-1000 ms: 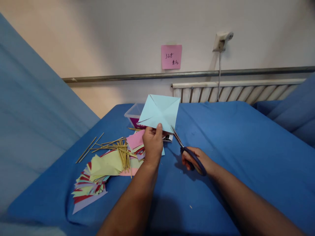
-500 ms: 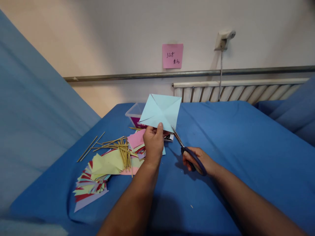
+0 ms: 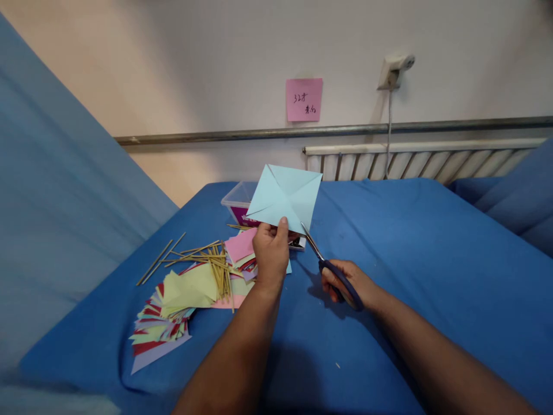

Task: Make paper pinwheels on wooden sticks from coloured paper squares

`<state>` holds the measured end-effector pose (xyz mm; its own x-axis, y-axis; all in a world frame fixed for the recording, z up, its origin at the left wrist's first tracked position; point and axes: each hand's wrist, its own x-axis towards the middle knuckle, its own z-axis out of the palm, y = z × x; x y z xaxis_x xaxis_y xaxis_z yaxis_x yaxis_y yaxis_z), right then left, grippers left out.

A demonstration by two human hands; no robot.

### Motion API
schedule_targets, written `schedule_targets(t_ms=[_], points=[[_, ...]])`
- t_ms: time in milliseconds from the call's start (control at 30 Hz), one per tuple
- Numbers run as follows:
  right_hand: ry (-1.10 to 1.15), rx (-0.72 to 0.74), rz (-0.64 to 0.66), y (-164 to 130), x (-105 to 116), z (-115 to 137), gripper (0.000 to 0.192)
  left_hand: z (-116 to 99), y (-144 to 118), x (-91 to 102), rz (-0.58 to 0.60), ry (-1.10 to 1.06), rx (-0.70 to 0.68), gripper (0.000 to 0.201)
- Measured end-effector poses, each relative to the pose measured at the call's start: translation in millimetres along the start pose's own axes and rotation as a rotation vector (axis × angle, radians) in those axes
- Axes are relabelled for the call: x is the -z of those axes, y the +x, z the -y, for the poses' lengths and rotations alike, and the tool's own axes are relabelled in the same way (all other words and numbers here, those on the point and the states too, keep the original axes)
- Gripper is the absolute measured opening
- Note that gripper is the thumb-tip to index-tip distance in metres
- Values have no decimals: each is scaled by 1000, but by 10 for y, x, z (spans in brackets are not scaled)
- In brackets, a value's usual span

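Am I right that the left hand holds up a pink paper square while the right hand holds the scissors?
Not quite: the head view shows the paper square in the left hand is light blue, not pink. The right hand does hold the scissors.

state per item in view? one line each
light blue paper square: creased on both diagonals, held upright by left hand
scissors: gripped in right hand, tips at the paper's lower corner
clear plastic box: open, no lid on
wooden sticks: scattered loose
colored paper stack: fanned out flat
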<state>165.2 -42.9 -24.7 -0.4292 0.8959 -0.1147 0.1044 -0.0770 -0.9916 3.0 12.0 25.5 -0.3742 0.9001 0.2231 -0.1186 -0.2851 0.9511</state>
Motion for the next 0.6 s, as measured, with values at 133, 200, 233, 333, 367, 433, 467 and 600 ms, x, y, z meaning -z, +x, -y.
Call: schedule_targets(t_ms=[133,200,233,333,367,433,467,600], points=[[13,-11,-5,9,-3,-18,45,9,6,8,0,-4,3,35],[21,-9,-5,11,-7,-17,45,8,6,11,-3,-2,3,35],[23,-5,-3,12,-9,-17,45,5,5,11,-5,1,3,35],[30,-3,1,17,-9,-29,45,0,2,11,4,4,3,35],[35,-5,0,19,-7,-37,46,1,2,11,8,4,0,35],[40,-4,6,22,-4,-54,46,8,3,13,12,6,-10,34],[42,-1,12,22,-3,-60,47,13,4,15,12,10,-16,34],[55,-17,12,15,-9,-61,47,34,8,24,13,35,-36,32]])
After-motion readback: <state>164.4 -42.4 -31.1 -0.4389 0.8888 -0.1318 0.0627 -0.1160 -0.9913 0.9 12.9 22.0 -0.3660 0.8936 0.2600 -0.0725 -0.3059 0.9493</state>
